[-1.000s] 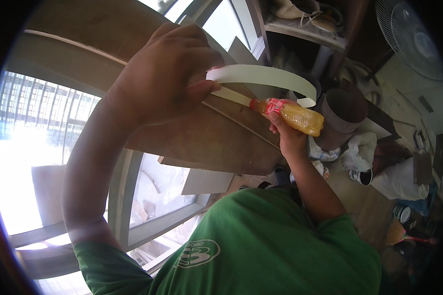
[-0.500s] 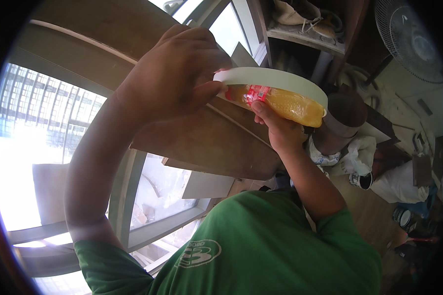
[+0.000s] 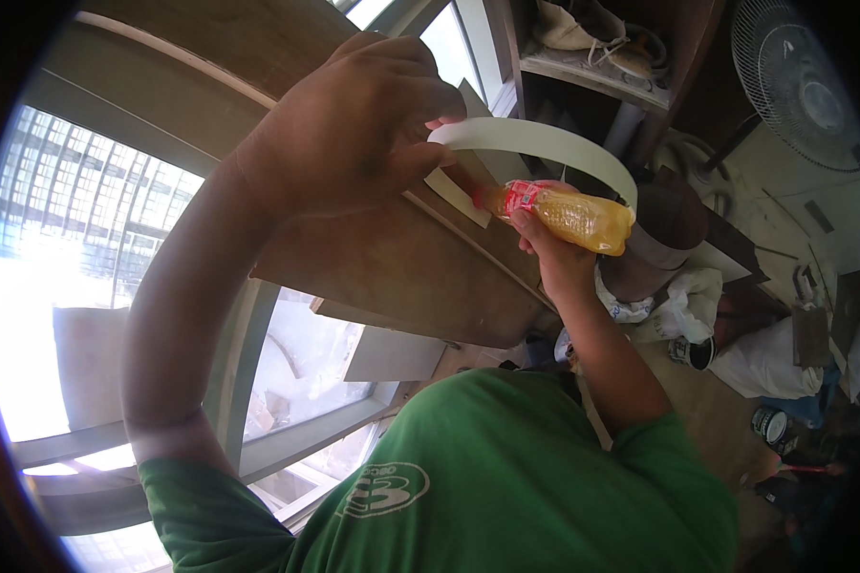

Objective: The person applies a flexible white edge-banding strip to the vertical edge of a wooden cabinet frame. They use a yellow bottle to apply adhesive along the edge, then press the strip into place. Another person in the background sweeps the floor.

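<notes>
A clear plastic bottle of orange-yellow liquid point(image 3: 583, 220), with a red label and a red cap end, lies tilted in the grip of my right hand point(image 3: 556, 250). Its cap end points left and its base points right. Above it arches a white flexible strip point(image 3: 545, 137), thin and flat like edging band. My left hand point(image 3: 373, 119) pinches the strip's left part between thumb and fingers. On the right the strip curves down near the bottle's base; whether the two touch there I cannot tell.
A brown wooden board point(image 3: 392, 267) spans the space below my hands, beside bright windows point(image 3: 306, 353). At the upper right stand a shelf point(image 3: 597, 81) with shoes and a fan point(image 3: 803, 86). White bags point(image 3: 764, 353) and cans point(image 3: 772, 423) clutter the floor at right.
The bottle has dropped slightly and swung away from the strip, leaving a gap between them. The strip now bows in a wider arch. My left hand has shifted a little right and up.
</notes>
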Available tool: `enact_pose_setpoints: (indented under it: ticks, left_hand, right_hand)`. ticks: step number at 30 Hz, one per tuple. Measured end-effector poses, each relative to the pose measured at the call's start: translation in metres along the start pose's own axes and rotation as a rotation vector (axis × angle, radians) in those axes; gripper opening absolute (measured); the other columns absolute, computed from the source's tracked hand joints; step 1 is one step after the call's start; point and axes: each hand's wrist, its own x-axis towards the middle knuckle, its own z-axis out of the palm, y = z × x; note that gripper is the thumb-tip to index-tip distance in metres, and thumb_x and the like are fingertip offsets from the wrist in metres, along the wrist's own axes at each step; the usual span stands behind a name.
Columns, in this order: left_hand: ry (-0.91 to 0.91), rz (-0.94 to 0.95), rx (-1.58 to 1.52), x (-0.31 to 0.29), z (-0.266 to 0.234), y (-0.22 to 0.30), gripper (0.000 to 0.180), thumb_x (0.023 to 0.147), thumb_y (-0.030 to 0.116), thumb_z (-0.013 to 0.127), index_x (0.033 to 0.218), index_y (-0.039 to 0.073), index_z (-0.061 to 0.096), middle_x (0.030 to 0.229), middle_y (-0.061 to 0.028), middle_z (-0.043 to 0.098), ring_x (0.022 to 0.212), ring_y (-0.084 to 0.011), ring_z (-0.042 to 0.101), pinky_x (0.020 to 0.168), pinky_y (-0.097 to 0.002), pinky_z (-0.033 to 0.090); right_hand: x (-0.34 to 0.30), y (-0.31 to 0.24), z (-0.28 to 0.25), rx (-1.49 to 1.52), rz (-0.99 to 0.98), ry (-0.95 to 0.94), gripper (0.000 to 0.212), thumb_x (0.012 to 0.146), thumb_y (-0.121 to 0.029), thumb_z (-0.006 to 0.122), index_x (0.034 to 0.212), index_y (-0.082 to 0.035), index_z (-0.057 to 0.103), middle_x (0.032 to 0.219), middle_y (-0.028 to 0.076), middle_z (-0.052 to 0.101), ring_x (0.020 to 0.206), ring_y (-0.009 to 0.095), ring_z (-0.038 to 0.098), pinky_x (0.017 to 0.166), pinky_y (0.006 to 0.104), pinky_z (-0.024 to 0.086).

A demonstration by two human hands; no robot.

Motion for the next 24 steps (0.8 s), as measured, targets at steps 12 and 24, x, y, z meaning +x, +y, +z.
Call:
enact_pose_setpoints:
  ticks: [12,24]
  left_hand:
    - [0.017,0.004,0.082,0.001,-0.006,0.009,0.026,0.072,0.010,0.074,0.097,0.007,0.070,0.089,-0.0085,0.063,0.094,-0.0286,0.061,0.090,-0.0399,0.047]
    - [0.162,-0.295,0.149,0.008,-0.083,0.038,0.024,0.076,0.012,0.077,0.099,0.005,0.072,0.099,-0.0062,0.070,0.094,-0.0175,0.066,0.087,-0.0328,0.050]
  right_hand:
    - [-0.028,0.045,-0.037,-0.039,0.086,0.163,0.040,0.085,-0.021,0.080,0.115,-0.006,0.058,0.090,0.003,0.065,0.067,0.009,0.058,0.060,0.0231,0.048]
    - [-0.056,0.080,-0.184,0.784,0.485,0.418,0.031,0.092,-0.050,0.064,0.098,-0.020,0.065,0.085,-0.001,0.067,0.061,0.018,0.058,0.054,0.0313,0.042]
